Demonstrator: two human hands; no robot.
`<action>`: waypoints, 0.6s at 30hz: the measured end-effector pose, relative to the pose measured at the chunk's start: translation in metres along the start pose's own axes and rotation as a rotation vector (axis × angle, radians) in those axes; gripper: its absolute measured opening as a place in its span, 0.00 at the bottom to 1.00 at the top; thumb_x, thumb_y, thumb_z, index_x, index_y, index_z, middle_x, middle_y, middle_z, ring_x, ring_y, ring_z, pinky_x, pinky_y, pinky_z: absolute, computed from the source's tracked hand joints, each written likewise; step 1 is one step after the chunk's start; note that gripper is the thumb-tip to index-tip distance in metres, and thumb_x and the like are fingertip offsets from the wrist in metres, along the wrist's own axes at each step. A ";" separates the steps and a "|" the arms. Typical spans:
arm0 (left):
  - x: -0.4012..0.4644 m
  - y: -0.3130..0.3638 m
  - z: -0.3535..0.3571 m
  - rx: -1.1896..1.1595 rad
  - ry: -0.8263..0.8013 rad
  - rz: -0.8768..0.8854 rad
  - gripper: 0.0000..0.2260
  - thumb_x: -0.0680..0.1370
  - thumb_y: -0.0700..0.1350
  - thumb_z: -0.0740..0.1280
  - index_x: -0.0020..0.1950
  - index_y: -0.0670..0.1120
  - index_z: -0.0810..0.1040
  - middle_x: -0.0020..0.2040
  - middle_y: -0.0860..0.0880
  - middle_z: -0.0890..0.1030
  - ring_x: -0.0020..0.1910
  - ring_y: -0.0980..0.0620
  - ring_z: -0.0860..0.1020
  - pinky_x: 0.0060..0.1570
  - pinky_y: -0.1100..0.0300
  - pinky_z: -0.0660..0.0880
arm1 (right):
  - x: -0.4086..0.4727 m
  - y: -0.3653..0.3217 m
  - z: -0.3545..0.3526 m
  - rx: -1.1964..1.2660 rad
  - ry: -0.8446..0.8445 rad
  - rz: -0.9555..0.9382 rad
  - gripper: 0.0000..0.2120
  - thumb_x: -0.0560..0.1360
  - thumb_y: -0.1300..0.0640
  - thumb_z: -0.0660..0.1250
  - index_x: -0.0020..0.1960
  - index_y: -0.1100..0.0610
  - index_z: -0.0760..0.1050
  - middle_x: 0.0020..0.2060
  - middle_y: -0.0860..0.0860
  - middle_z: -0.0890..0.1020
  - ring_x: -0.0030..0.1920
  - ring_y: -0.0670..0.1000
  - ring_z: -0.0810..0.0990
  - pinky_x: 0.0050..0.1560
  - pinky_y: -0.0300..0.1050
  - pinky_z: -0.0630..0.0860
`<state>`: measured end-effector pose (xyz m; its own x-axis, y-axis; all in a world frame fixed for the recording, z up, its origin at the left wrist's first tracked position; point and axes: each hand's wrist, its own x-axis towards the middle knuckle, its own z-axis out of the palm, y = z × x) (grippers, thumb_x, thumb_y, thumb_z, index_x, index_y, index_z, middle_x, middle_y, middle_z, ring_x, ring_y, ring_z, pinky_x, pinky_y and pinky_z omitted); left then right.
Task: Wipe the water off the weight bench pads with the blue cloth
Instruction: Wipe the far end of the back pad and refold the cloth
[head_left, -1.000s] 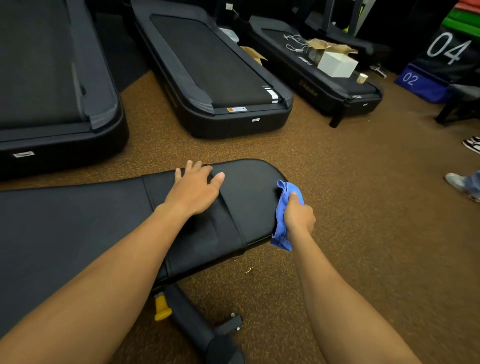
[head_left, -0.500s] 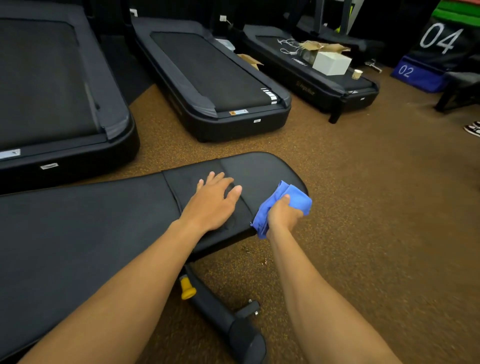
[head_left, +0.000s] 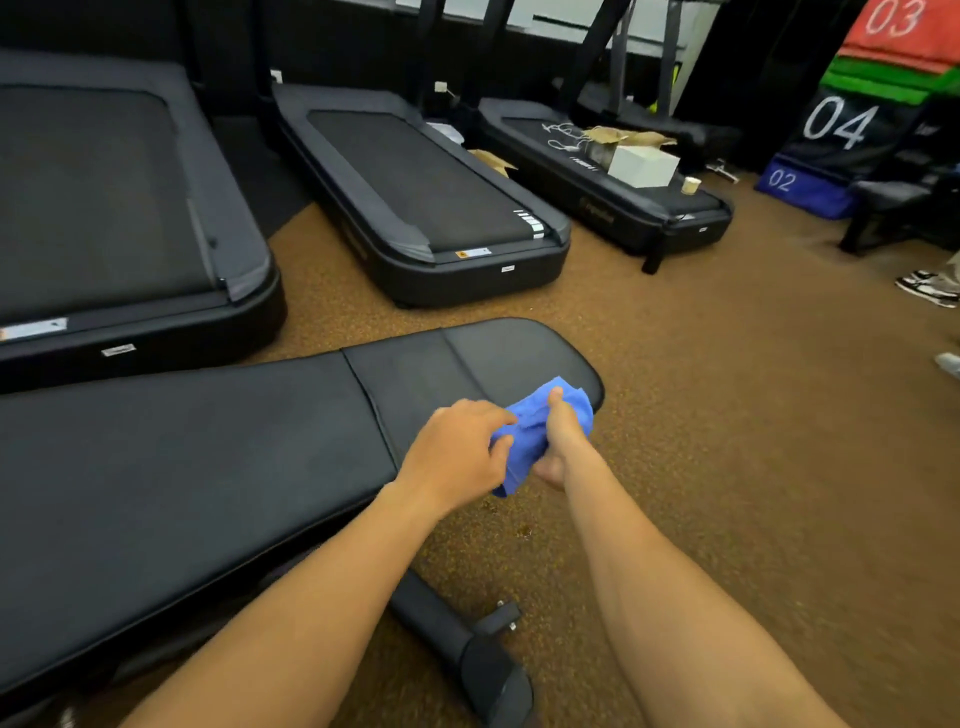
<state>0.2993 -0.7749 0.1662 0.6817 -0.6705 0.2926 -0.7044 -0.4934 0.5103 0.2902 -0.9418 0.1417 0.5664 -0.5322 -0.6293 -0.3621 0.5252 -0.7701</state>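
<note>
The black weight bench lies across the lower left, its long back pad running into the shorter seat pad at the rounded right end. A bunched blue cloth sits at the near edge of the seat pad. My right hand grips the cloth from the right, thumb on top. My left hand pinches the cloth's left side with its fingertips. Part of the cloth hangs down past the pad's edge. No water shows on the pads.
The bench's black leg with a small wheel reaches onto the brown floor. Three treadmills stand behind; the right one carries a white box. Numbered plyo boxes stack far right. Someone's shoes show at the right edge.
My left hand has lifted off the seat pad and moved right to pinch the cloth. My right hand has drawn the cloth back along the pad's near edge.
</note>
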 end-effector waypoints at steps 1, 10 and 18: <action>0.005 0.005 0.010 0.043 -0.005 0.041 0.14 0.76 0.46 0.66 0.60 0.48 0.83 0.59 0.51 0.83 0.59 0.46 0.79 0.57 0.50 0.74 | 0.001 0.000 -0.008 0.040 -0.056 0.063 0.37 0.77 0.30 0.60 0.57 0.67 0.76 0.55 0.62 0.83 0.49 0.59 0.84 0.52 0.55 0.81; 0.030 0.006 0.073 0.347 -0.011 0.086 0.16 0.67 0.47 0.77 0.53 0.51 0.82 0.52 0.48 0.79 0.48 0.44 0.78 0.42 0.51 0.73 | 0.013 -0.004 -0.059 -0.219 -0.398 0.163 0.47 0.76 0.24 0.46 0.67 0.63 0.74 0.47 0.60 0.85 0.39 0.56 0.85 0.41 0.48 0.78; 0.021 -0.006 0.072 0.145 0.087 0.106 0.10 0.70 0.34 0.73 0.50 0.43 0.84 0.43 0.45 0.77 0.40 0.43 0.75 0.36 0.50 0.76 | 0.012 -0.002 -0.066 -0.505 -0.043 -0.252 0.14 0.74 0.61 0.61 0.58 0.62 0.75 0.45 0.63 0.85 0.38 0.60 0.87 0.36 0.48 0.79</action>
<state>0.3035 -0.8261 0.1113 0.6123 -0.6756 0.4107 -0.7900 -0.5013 0.3530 0.2490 -0.9934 0.1287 0.7068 -0.5669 -0.4232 -0.5155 -0.0030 -0.8569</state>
